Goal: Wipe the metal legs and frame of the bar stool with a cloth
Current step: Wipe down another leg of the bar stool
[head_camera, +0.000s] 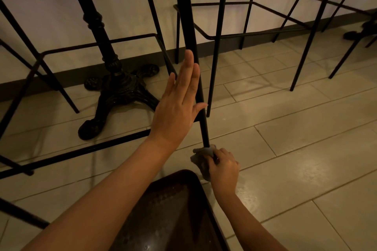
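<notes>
A grey cloth (201, 162) is gripped in the closed fingers of the right hand (223, 166) and wrapped around the foot of a black metal stool leg (188, 26), low against the tiled floor (295, 149) at centre. The left hand (179, 104) is held flat, fingers extended and open, against the same leg higher up. An ornate cast-iron table base (116, 91) is seen to the far left, with further stool frames (255, 20) ranged along the far wall.

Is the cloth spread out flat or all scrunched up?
Scrunched up. The cloth is bunched around the bottom of the stool leg, gripped in the right hand; no flat part shows.
</notes>
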A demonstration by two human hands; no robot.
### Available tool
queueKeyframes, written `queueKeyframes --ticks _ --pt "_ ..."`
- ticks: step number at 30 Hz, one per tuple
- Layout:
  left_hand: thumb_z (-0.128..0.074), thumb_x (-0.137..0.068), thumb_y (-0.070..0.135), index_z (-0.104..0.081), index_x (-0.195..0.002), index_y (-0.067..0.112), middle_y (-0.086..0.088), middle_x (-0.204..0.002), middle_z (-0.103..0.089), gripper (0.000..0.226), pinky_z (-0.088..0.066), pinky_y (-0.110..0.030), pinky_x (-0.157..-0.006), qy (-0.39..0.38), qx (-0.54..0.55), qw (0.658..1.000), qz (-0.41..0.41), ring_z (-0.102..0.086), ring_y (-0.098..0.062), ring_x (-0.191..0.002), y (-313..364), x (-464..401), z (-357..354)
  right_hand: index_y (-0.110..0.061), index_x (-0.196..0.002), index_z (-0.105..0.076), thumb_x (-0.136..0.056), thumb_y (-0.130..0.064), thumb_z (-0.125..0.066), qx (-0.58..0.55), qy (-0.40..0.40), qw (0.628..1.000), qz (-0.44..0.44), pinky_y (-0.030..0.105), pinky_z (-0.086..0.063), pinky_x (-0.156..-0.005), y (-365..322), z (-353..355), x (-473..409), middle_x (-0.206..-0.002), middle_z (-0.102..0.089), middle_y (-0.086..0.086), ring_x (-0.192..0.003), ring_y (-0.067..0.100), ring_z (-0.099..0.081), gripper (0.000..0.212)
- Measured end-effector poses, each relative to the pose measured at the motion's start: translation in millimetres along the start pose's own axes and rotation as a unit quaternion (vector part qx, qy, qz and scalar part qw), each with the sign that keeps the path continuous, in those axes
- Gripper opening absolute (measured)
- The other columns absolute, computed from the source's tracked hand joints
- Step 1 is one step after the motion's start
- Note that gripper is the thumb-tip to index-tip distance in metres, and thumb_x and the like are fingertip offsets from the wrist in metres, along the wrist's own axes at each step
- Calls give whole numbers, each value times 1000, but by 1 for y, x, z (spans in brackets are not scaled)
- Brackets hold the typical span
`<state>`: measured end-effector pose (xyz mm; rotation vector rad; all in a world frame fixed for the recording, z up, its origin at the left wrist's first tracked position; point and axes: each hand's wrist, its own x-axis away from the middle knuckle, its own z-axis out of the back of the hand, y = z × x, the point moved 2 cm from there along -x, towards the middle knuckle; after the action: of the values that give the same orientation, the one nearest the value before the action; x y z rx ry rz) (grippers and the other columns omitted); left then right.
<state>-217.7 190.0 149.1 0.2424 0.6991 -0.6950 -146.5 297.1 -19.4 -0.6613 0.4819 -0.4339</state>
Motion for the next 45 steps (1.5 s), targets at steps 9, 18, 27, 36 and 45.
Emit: queueKeyframes --ticks 9,18,27,36,45 --pt "-38 -88 46 30 -135 16 7 -140 44 88 0 -26 -116 3 1 1000 1 21 -13 -138 0 1 -1 -15 -87 -71 -73 -13 -73 25 -21 999 -5 30 -31 -66 9 -6 3 -72 -63 0 -70 21 -57 14" --pt "-38 -89 44 29 -136 17 7 -141 43 87 -7 -33 -117 8 18 1000 -5 14 -16 -139 1 3 -4 -15 -85 -71 -68 -13 -77 47 -6 999 5 31 -30 -65 17 -12 6 -69 -62 -3 -66 20 -58 18" --pt "-40 -89 43 28 -137 18 8 -142 41 87 -9 -35 -116 9 40 999 -10 12 -17 -140 0 4 -5 -19 -106 -67 -84 -20 -60 94 -100 989 -60 31 -26 -74 28 -20 10 -95 -65 -1 -92 20 -56 23" --pt "-41 -89 42 28 -137 19 9 -142 41 87 -7 -35 -116 9 49 999 -12 14 -15 -140 -1 5 -7 -15 -91 -71 -74 -12 -71 87 -38 995 -41 31 -27 -69 27 -22 11 -77 -66 1 -76 24 -59 17" --pt "-49 -88 40 25 -137 18 9 -142 40 92 -12 -36 -116 6 50 999 -18 5 -18 -142 -2 6 -6 -28 -107 -63 -90 -26 -50 136 -153 974 -94 30 -25 -74 38 -27 14 -104 -63 -7 -99 15 -52 21"
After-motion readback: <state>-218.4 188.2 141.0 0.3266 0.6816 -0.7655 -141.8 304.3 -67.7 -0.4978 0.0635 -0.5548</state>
